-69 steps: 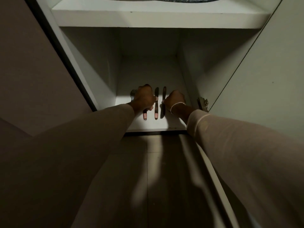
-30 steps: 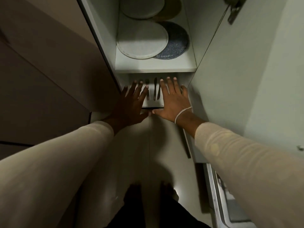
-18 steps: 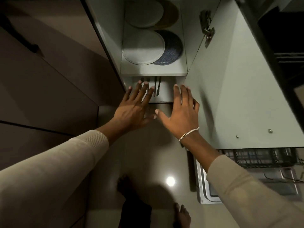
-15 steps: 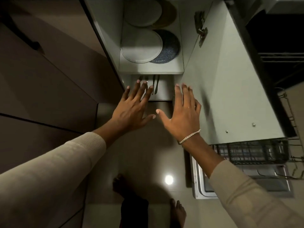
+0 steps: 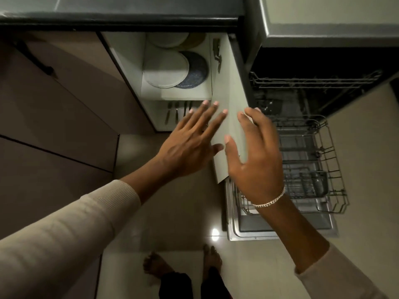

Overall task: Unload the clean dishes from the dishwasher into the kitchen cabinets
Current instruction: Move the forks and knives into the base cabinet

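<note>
Looking down on a left hand [image 5: 190, 145], fingers [image 5: 205, 117] straight and spread, holding nothing, before an open cabinet door [image 5: 232, 100]. Right hand [image 5: 257, 160] alongside, loosely open, empty, at the door's edge; contact unclear. Inside, plates [image 5: 165, 71] on the upper shelf [image 5: 185, 94], cutlery [image 5: 176, 112] in a row on the bottom shelf [image 5: 158, 118]. Dishwasher rack [image 5: 313, 167] pulled out at right.

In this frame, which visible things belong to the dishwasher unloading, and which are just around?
Part of the job: plates, cutlery below them, cabinet door, dishwasher rack, left hand, right hand.
Just there: bracelet, countertop, floor, bare feet.
</note>
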